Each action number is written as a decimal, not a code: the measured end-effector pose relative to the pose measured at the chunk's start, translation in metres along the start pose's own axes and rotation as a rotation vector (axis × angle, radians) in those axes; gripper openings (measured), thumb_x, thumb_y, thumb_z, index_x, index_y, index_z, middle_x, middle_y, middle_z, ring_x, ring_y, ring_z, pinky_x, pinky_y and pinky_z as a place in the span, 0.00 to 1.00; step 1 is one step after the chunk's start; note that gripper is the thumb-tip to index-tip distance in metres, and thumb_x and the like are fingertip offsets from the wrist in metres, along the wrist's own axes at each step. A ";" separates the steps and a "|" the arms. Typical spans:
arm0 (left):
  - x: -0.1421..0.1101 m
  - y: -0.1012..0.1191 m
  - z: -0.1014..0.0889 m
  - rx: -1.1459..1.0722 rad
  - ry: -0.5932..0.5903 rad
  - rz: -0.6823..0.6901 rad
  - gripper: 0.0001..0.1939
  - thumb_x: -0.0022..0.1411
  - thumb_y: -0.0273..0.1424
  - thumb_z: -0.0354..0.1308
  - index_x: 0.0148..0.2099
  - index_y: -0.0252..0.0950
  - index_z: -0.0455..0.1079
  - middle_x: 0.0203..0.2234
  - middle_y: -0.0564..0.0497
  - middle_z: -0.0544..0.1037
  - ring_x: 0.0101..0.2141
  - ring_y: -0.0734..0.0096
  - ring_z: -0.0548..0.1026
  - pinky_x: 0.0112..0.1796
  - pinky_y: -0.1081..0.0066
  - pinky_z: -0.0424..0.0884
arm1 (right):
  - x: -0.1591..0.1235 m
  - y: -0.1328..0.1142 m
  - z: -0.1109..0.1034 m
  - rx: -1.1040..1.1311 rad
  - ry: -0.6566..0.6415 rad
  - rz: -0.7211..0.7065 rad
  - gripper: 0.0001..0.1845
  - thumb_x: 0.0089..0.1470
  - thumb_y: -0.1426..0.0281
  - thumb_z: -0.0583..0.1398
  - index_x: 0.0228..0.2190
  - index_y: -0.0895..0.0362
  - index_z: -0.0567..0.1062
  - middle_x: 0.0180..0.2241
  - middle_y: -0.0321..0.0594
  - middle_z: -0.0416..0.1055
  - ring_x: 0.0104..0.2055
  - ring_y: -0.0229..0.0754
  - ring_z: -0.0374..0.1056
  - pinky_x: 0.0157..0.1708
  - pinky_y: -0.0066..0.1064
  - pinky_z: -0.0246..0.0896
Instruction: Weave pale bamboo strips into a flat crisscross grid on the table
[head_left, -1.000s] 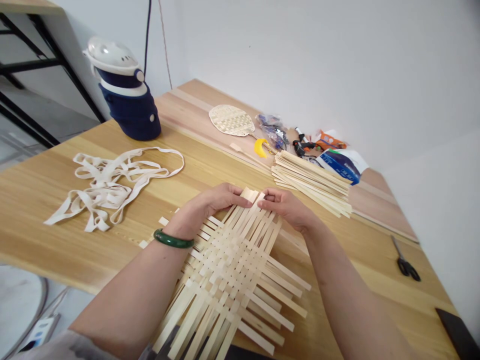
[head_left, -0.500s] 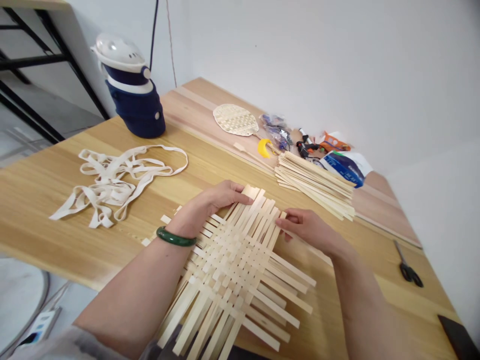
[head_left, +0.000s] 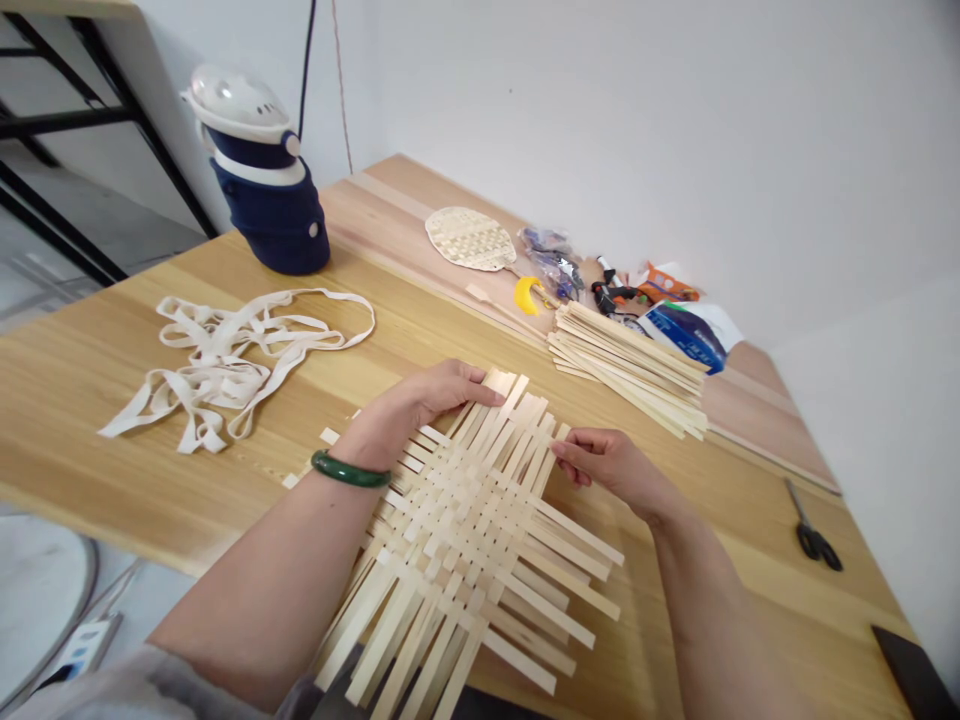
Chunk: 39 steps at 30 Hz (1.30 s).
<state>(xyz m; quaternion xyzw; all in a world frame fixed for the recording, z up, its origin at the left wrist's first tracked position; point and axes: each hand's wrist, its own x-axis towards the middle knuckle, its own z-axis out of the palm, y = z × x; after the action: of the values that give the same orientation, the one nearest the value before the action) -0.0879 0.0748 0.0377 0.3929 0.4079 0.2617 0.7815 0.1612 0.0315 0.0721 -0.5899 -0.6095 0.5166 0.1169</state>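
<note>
A half-woven mat of pale wooden strips (head_left: 457, 540) lies before me, tight in the middle with loose strip ends sticking out on all sides. At its far edge my left hand (head_left: 450, 388) grips the strip ends, thumb on top and fingers beneath. A green bangle (head_left: 350, 469) circles that wrist. On the mat's right far corner my right hand (head_left: 600, 460) pinches the end of an outer strip between thumb and curled fingers. The mat's near end overhangs something dark at the table's front edge.
A stack of loose strips (head_left: 630, 365) lies beyond my right hand. Tangled white cotton tape (head_left: 232, 360) and a navy-and-white jug (head_left: 270, 190) are on the left. Farther back lie a woven fan (head_left: 470, 240) and a yellow tape piece (head_left: 528, 295). Black-handled scissors (head_left: 817, 545) rest at right.
My right hand has shifted slightly down, its fingers curling closer together at the strip. The mat's right-hand strip ends have moved a little. My left hand stays in place.
</note>
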 end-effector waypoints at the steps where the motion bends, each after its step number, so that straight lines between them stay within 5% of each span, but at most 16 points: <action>1: 0.000 0.000 0.000 -0.003 -0.002 -0.001 0.22 0.34 0.38 0.75 0.31 0.33 0.74 0.26 0.46 0.81 0.25 0.63 0.78 0.29 0.66 0.74 | 0.000 0.000 0.000 -0.002 -0.003 -0.001 0.26 0.46 0.46 0.64 0.19 0.55 0.69 0.19 0.33 0.64 0.23 0.34 0.57 0.27 0.30 0.53; 16: 0.004 -0.001 0.001 -0.046 -0.107 -0.007 0.25 0.32 0.38 0.76 0.32 0.32 0.73 0.28 0.47 0.81 0.27 0.65 0.78 0.31 0.66 0.74 | -0.004 0.010 -0.003 -0.014 -0.014 -0.009 0.26 0.49 0.46 0.64 0.20 0.56 0.69 0.20 0.32 0.64 0.23 0.34 0.58 0.26 0.29 0.53; 39: 0.006 -0.005 0.004 -0.073 -0.097 -0.023 0.18 0.40 0.36 0.73 0.31 0.30 0.75 0.26 0.45 0.81 0.25 0.64 0.78 0.29 0.68 0.74 | -0.007 0.002 0.010 -0.010 0.057 0.009 0.25 0.52 0.48 0.61 0.19 0.56 0.69 0.20 0.33 0.66 0.23 0.34 0.57 0.28 0.30 0.54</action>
<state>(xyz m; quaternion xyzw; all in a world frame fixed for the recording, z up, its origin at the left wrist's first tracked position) -0.0806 0.0749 0.0328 0.3717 0.3641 0.2481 0.8172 0.1566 0.0200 0.0698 -0.6079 -0.6056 0.4970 0.1290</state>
